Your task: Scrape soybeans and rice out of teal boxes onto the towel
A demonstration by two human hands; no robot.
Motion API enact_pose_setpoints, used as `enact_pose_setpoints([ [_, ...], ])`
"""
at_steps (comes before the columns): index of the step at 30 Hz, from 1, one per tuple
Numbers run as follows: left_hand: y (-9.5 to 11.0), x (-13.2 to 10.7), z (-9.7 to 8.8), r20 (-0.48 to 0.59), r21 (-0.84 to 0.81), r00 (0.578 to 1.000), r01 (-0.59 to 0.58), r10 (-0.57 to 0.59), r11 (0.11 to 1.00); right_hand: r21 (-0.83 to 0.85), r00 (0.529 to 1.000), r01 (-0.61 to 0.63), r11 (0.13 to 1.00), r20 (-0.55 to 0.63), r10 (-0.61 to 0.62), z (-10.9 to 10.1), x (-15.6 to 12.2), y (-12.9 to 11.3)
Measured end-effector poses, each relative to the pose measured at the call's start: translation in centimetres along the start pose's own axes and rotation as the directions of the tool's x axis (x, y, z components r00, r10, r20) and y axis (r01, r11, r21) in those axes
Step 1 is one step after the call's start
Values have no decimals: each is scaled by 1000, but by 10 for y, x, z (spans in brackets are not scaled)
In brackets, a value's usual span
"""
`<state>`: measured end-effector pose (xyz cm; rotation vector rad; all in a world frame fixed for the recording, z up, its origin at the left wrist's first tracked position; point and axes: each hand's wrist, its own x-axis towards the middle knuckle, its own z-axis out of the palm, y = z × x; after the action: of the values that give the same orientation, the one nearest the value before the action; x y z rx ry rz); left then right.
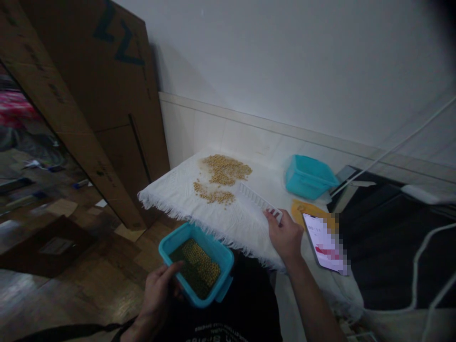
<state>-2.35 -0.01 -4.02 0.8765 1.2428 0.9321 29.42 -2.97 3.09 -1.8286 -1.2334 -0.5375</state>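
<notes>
My left hand (162, 287) grips the near left rim of a blue plastic tub (228, 259), its thumb over the edge. In the tub lie yellow soybeans (204, 261) beside small dark green beans (194, 280). The tub is held just below the fringed edge of a white cloth (171, 185). My right hand (285, 232) is closed on one end of a white slotted plastic strip (254, 195), whose far end points at the beans on the cloth. Loose soybeans (226, 170) are spread there in a larger patch and a smaller nearer one.
A second blue tub (308, 178) stands at the back right by the wall. In front of it are a yellow-orange item (299, 209) and a phone (326, 244) with a lit screen. White cables (415, 266) cross the right side. A tall cardboard box (121, 95) stands at left.
</notes>
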Motion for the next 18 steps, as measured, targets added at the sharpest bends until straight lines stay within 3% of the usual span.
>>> enact_pose_setpoints([
  [7, 5, 0, 5, -5, -65, 998, 56, -56, 996, 53, 996, 86, 995, -33, -85, -3, -3, -1],
  [18, 19, -4, 12, -30, -103, 997, 65, -68, 993, 86, 999, 33, 996, 0, -33, -5, -2, -7],
])
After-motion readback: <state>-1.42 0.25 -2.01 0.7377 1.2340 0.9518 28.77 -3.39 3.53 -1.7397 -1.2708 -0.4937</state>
